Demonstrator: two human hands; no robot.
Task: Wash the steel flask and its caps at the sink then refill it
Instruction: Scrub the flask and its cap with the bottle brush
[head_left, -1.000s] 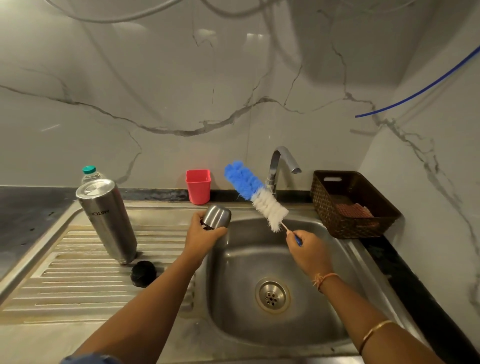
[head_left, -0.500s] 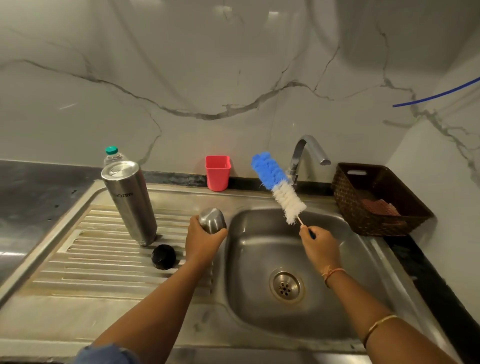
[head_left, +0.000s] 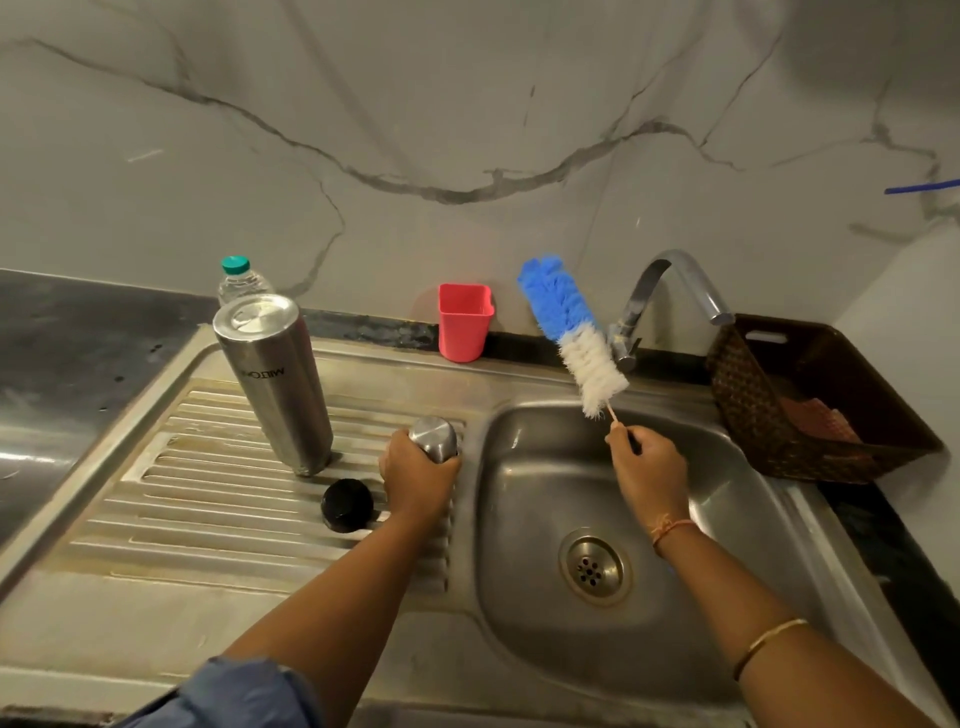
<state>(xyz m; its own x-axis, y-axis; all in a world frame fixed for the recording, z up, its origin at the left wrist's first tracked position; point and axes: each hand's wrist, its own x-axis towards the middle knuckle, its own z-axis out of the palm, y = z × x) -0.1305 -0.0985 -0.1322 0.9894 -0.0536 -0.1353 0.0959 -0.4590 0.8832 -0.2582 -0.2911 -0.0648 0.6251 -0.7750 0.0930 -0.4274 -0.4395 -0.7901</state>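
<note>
Steel cap (head_left: 434, 439) is gripped in the curled left hand (head_left: 418, 480) against the drainboard (head_left: 208, 519) (seemingly to drain). The bottle brush (head_left: 571, 332) is pinched by its stem, bristles up, in the right hand (head_left: 649, 470).

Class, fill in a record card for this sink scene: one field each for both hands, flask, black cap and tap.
left hand: grips steel cap at drainboard's edge
right hand: holds brush by its handle, bristles up
flask: stands on drainboard, lettering upside down
black cap: lies on drainboard, near left hand
tap: no water visible
</note>
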